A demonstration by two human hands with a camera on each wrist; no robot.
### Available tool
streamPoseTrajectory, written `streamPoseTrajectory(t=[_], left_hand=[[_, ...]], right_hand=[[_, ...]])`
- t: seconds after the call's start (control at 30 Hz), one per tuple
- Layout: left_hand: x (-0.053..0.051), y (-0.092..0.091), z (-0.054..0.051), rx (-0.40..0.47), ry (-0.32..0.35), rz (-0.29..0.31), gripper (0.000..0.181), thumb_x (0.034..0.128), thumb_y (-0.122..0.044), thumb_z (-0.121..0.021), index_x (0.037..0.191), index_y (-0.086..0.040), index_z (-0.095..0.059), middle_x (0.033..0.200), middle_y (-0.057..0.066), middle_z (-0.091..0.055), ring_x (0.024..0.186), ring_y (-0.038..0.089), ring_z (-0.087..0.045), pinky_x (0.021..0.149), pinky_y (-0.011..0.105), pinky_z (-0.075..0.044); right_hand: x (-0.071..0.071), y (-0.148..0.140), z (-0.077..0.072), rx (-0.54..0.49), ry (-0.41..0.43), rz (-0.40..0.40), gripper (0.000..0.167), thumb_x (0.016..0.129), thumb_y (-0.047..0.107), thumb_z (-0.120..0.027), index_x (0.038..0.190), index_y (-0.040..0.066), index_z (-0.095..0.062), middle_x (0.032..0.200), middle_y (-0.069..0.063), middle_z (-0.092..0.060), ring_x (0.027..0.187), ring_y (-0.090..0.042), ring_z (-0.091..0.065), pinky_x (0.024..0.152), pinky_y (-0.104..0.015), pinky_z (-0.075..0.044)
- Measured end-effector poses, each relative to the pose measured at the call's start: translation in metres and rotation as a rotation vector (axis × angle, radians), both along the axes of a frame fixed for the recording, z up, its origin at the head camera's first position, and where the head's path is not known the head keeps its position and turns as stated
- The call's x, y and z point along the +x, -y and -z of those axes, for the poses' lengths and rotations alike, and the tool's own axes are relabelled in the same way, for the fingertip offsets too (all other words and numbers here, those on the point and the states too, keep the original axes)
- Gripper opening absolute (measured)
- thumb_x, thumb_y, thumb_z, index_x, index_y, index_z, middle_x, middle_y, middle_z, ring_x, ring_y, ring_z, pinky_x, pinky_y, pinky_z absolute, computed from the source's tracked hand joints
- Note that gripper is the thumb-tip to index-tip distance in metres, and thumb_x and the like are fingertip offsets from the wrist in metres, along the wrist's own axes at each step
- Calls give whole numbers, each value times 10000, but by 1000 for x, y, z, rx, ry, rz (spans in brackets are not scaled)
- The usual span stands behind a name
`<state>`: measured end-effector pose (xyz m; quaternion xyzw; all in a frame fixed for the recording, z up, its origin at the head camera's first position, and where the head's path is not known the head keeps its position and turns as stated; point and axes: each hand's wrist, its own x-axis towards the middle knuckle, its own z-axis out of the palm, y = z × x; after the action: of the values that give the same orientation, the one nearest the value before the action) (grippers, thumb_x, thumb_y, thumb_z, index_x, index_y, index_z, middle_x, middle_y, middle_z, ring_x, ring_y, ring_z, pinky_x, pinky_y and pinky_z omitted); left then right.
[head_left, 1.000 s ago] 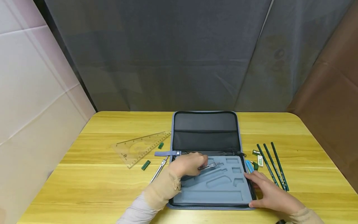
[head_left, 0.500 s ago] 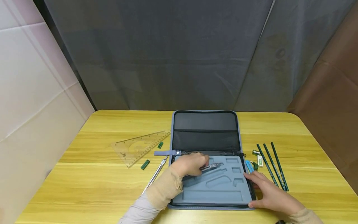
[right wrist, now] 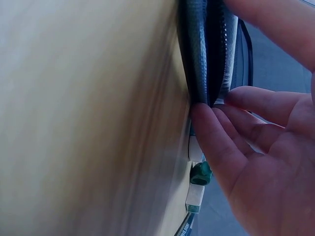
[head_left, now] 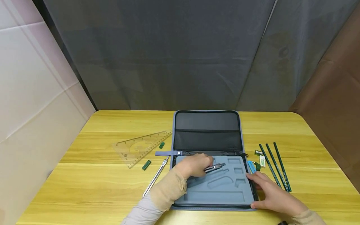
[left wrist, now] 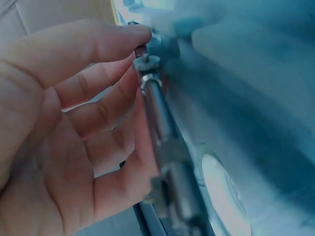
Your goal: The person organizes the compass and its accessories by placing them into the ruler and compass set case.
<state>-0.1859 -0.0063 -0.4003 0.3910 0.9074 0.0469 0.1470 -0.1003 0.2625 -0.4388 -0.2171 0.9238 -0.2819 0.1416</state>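
My left hand (head_left: 195, 165) holds a metal drawing compass (head_left: 215, 167) over the blue-grey molded tray (head_left: 212, 197) in an unzipped case (head_left: 206, 140). In the left wrist view, the thumb (left wrist: 113, 42) is against one end of the compass (left wrist: 160, 110), and the other fingers are bent behind it. My right hand (head_left: 274, 195) grips the case's right edge near the front corner. Its thumb is at that corner, and the forefinger touches the rim. In the right wrist view, fingertips press against the case's side (right wrist: 197, 64). The compass's far end is hidden by the left hand.
A second slim silver instrument (head_left: 156, 176), a clear set square (head_left: 140, 148) and green pieces (head_left: 146, 165) lie left of the case. On the right are three dark pencils (head_left: 277, 165), a white eraser (head_left: 262, 161), a blue item (head_left: 251, 167) and a green sharpener-like piece (right wrist: 201, 173).
My left hand has shifted slightly right over the tray, carrying the compass with it. The right hand stays at the case's edge.
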Motion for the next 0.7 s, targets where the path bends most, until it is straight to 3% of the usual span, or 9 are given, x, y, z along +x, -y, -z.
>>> streamPoseTrajectory(t=[0.2,0.33,0.53,0.7], left_hand=[[1,-3,0,10,-3,2,241,719,-5,-674,912,-131,-603,887,-22,-606,722,103,-534,596,215,-435],[2,-4,0,-2,-8,-4,255,720,1,-671,931,-128,-607,912,-10,-607,738,115,-552,594,226,-450],[3,-4,-3,-21,7,-19,286,741,14,-646,978,-141,-603,969,-6,-603,825,139,-583,642,238,-479],[5,-5,-3,-31,12,-27,263,760,9,-637,969,-143,-591,954,-9,-586,812,140,-577,628,241,-475]], right_hand=[[0,-1,-1,-12,-11,-16,926,675,529,-704,1319,-58,-393,1297,-323,-346,1143,-454,-416,797,-397,-498],[2,1,-1,19,-14,13,924,661,538,-711,1321,-34,-406,1300,-287,-369,1148,-424,-428,833,-465,-465],[3,2,-3,13,2,48,904,653,500,-739,1325,-10,-414,1322,-329,-326,1197,-509,-324,876,-564,-395],[3,2,-3,14,6,49,907,645,494,-746,1321,-14,-417,1319,-321,-336,1194,-497,-336,877,-568,-396]])
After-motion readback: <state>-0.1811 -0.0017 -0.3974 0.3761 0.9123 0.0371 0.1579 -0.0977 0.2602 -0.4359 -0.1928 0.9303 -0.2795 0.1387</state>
